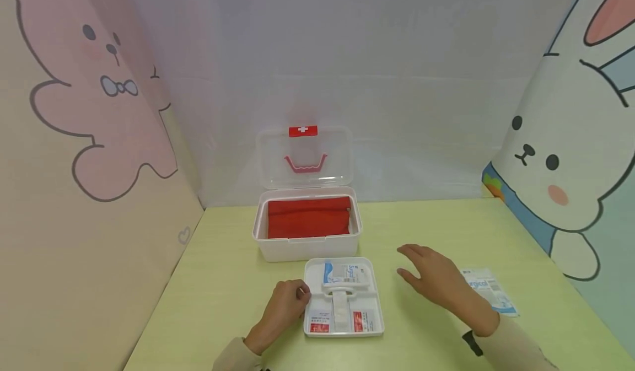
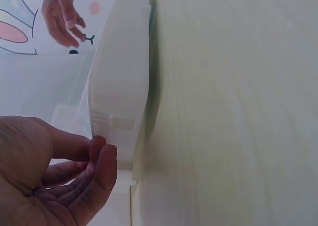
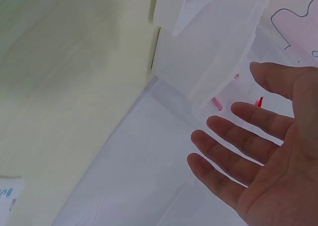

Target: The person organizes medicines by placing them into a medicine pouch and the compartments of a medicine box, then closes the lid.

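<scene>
A white compartment tray (image 1: pixel 379 305) sits in front of a first-aid box (image 1: pixel 307 248). It holds a surgical packet (image 1: pixel 347 273), a white strip (image 1: pixel 340 310) and small red-and-white packets (image 1: pixel 319 322). At the tray's left edge my left hand (image 1: pixel 285 307) pinches the rim between thumb and fingertips; the left wrist view shows the tray wall (image 2: pixel 119 67) there. My right hand (image 1: pixel 439 280) hovers right of the tray, fingers spread and holding nothing. Its open palm shows in the right wrist view, with the box's side (image 3: pixel 208 42) beyond.
The box's clear lid (image 1: pixel 273 161) with a pink handle stands raised against the white backdrop. Red cloth (image 1: pixel 307 218) lies inside the box. Another surgical packet (image 1: pixel 488 291) rests on the table, partly behind my right forearm. Printed walls flank the table (image 1: pixel 208 283).
</scene>
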Motion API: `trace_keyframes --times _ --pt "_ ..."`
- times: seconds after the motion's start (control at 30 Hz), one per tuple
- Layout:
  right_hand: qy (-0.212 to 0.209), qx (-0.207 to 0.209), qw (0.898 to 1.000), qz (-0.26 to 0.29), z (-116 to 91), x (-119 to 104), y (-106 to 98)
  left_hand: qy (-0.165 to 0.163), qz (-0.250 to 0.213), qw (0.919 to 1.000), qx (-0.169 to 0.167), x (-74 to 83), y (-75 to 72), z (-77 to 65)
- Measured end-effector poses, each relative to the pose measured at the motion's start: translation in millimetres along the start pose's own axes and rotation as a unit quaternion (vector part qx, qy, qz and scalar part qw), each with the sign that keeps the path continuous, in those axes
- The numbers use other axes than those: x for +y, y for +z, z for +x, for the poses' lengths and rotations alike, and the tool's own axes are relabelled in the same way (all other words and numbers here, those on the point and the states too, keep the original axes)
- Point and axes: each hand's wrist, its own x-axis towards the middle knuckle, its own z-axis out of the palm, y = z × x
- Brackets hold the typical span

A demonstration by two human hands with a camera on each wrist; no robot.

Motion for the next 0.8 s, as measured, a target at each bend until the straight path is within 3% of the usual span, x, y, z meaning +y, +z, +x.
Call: trace_keyframes --times 0.2,0.5,0.8 --pt "0.035 -0.002 0.999 -0.01 -16.4 27.5 -11.7 -0.006 -0.006 1.0 -0.004 0.9 -0.2 0.3" --pt "0.107 -0.049 0.993 -0.018 -44.0 68.2 -14.7 -0.002 -0.003 1.0 0.002 1.2 0.9 0.2" --pt "0.167 -0.108 0.98 -0.015 -65.3 98.8 -9.0 -0.004 0.002 1.0 0.001 1.2 -0.1 0.9"
